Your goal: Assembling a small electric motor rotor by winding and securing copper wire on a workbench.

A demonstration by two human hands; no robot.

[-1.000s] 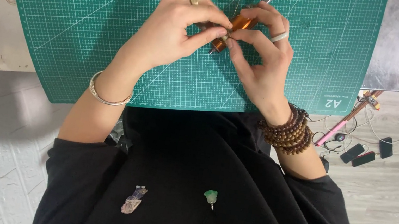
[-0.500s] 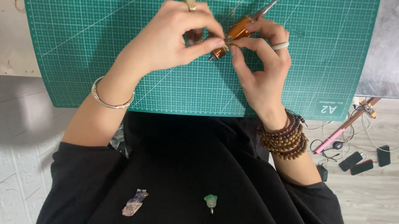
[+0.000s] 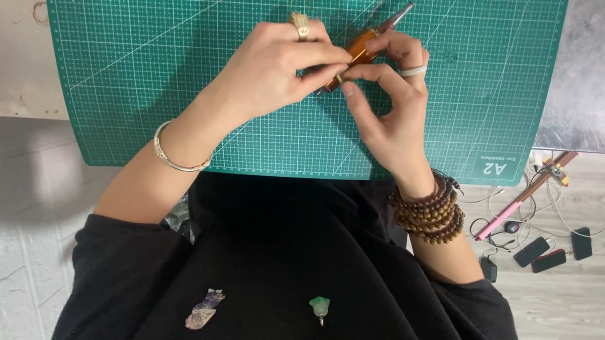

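Over the green cutting mat on the surface, the left hand and right hand meet fingertip to fingertip around an orange-handled tool. The tool lies slanted between them, its metal tip pointing up and right past the right hand's fingers. Both hands are closed on it, though they also seem to pinch something small at its lower end, too tiny to make out.

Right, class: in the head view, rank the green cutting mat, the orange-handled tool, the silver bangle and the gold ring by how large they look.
1. green cutting mat
2. orange-handled tool, partly hidden by the fingers
3. silver bangle, close to the tool in apparent size, so this order is unsure
4. gold ring
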